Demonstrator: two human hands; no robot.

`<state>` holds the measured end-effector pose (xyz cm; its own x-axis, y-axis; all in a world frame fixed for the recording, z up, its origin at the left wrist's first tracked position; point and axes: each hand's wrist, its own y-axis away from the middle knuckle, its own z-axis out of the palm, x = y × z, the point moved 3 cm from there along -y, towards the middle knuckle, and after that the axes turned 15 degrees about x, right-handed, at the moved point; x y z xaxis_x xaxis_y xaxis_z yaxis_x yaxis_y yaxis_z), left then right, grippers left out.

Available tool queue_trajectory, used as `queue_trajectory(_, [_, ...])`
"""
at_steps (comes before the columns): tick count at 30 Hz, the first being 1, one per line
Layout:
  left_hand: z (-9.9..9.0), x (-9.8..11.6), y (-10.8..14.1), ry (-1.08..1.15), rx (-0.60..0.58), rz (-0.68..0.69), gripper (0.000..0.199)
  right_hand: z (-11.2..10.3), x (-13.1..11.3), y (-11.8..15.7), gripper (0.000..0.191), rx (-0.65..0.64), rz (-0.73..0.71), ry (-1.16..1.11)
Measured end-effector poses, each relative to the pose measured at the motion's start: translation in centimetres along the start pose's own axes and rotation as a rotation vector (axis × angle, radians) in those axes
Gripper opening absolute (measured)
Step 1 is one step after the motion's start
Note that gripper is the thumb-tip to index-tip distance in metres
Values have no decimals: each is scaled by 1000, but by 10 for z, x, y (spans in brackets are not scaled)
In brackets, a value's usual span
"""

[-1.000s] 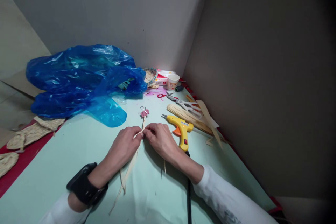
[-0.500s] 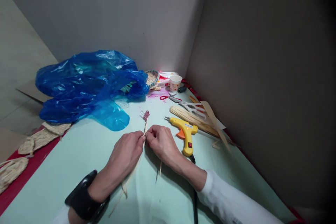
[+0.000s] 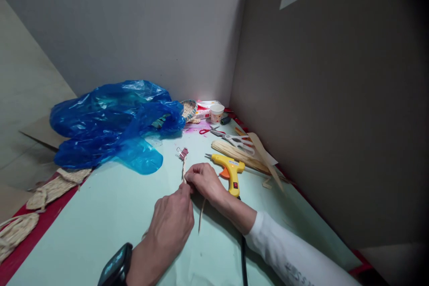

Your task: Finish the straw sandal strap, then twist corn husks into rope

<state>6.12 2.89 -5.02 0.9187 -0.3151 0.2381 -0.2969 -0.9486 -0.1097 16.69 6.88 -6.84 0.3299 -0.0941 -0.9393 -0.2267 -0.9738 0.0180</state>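
Note:
A thin pale braided strand [image 3: 184, 169] runs down from a dark pink binder clip [image 3: 183, 153] on the pale green table. My left hand [image 3: 174, 214] is closed, its fingertips pinching the strand's lower end. Beside it my right hand [image 3: 203, 181] is also closed on the strand, thumb and finger together just below the braided part. One loose pale strip [image 3: 201, 216] hangs beneath my right hand. The rest of the strands is hidden behind my left hand and wrist.
Right of my hands lies a yellow glue gun [image 3: 231, 170] with a black cord. Beyond it are a bundle of pale strips [image 3: 234, 154] and white-handled scissors [image 3: 238, 140]. A paper cup [image 3: 216, 113] stands at the back; a blue plastic bag [image 3: 114, 120] fills the back left.
My left hand has turned and moved a little lower, its wrist now nearer the strand and covering the loose ends. The view has tilted up slightly. Both hands remain at the strand.

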Motion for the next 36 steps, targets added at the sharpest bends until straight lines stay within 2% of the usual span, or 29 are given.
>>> queue_trajectory(5, [-2, 8, 3, -3, -27, 41, 34, 1, 5, -5, 16, -23, 53, -83])
queue_trajectory(8, [-15, -6, -8, 92, 54, 12, 31, -1, 7, -7, 14, -7, 62, -85])
queue_trajectory(9, [-21, -15, -14, 208, 139, -70, 31, -2, 7, -7, 13, -1, 62, -84])
queue_trajectory(11, [-27, -28, -27, 327, 179, -134, 31, -3, 7, -7, 14, 7, 62, -84])
queue_trajectory(12, [-27, -33, -33, 396, 166, -148, 28, -3, 6, -6, 15, 9, 62, -85])
queue_trajectory(14, [-20, -36, -42, 555, 66, -145, 25, -3, 5, -4, 17, 6, 63, -87])
queue_trajectory(18, [-2, -30, -45, 859, -146, -194, 21, -4, 4, -1, 20, -14, 57, -74])
queue_trajectory(21, [6, -30, -42, 974, -176, -276, 13, -7, 4, -1, 21, -19, 27, -17])
queue_trajectory(25, [9, -33, -40, 1028, -102, -377, 7, -11, 1, -1, 25, -38, -52, 101])
queue_trajectory(27, [10, -35, -40, 1026, -63, -410, 12, -12, -1, 0, 26, -41, -111, 166])
queue_trajectory(30, [12, -36, -41, 1010, -13, -424, 21, -14, -4, 3, 26, -26, -209, 272])
queue_trajectory(36, [14, -37, -42, 991, 25, -417, 21, -17, -14, 19, 22, 74, -366, 568])
